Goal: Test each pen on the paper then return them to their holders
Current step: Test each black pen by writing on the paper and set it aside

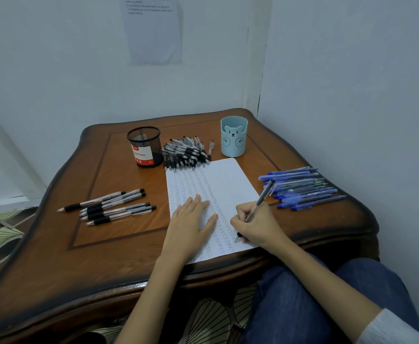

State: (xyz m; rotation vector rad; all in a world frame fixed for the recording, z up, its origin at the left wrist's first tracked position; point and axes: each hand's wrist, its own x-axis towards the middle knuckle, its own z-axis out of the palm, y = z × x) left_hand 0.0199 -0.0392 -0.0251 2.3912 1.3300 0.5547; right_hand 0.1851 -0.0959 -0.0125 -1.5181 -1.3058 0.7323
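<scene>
Left hand (191, 219) flat, fingers straight, pinning the paper (218, 184); right hand (255, 225) fingers clamped on the pen (258, 207). Tip: short light strokes in blank space.

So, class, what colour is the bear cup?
The bear cup is light blue; head view.

"Ball Pens" legible on label (142, 156) of black mesh pen holder (144, 138); wall sheet (153, 33) print too small to read.
</scene>
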